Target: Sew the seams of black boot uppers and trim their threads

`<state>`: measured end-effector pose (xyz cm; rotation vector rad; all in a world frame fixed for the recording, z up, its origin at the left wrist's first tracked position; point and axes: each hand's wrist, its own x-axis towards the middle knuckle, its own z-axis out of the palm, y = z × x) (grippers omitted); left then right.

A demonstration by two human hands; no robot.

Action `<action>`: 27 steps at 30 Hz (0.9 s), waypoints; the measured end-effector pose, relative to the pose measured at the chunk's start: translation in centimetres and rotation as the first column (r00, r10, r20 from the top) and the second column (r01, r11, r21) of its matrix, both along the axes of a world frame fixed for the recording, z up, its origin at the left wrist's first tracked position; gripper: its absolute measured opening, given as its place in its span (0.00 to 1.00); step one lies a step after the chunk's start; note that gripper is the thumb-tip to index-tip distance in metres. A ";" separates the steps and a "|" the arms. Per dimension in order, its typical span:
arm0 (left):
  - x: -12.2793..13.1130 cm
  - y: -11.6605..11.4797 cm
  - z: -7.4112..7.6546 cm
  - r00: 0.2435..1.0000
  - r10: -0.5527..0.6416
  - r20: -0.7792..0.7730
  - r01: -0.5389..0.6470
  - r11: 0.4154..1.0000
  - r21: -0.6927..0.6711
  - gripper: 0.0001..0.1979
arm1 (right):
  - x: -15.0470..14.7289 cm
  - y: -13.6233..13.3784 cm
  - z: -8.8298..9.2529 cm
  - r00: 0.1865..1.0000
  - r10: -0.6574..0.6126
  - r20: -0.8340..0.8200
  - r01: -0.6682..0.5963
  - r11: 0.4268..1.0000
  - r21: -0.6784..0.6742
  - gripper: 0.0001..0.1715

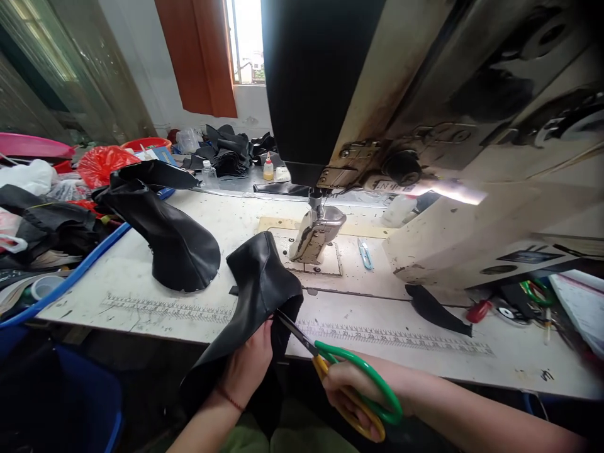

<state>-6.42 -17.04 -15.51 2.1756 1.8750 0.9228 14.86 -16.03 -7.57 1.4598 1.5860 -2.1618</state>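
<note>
A black leather boot upper [257, 277] lies partly over the table's front edge, and my left hand [252, 362] grips its lower edge from inside. The fingertips there are partly hidden by the leather. My right hand [346, 390] is wrapped round scissors [306, 343] with one green and one yellow handle. Their blades reach the edge of the leather just beside my left fingertips; the tips are partly hidden. Another black boot upper [182, 242] stands on the table to the left, apart from both hands.
Beyond the hands rises the sewing machine's post [318, 233], under its large head [377, 126]. Pale blue thread snips [365, 253] and a black leather strip [438, 311] lie to the right. A blue bin [89, 390] stands below left. Rulers [396, 336] mark the table's front.
</note>
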 end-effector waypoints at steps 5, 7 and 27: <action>-0.1 -0.7 0.1 0.997 -0.076 0.008 0.076 0.997 -0.014 0.12 | -1.6 0.9 -0.2 0.969 -0.196 0.149 0.222 0.959 -0.178 0.15; 0.0 -0.8 -0.3 1.000 -0.017 -0.018 0.018 0.999 0.050 0.12 | -1.5 0.8 -0.3 0.963 -0.226 0.150 0.247 0.958 -0.145 0.14; -2.2 -1.2 0.3 0.985 -0.033 0.167 0.030 0.999 0.019 0.13 | 2.6 -1.8 -7.1 0.801 -0.417 -0.428 0.043 0.755 -0.654 0.22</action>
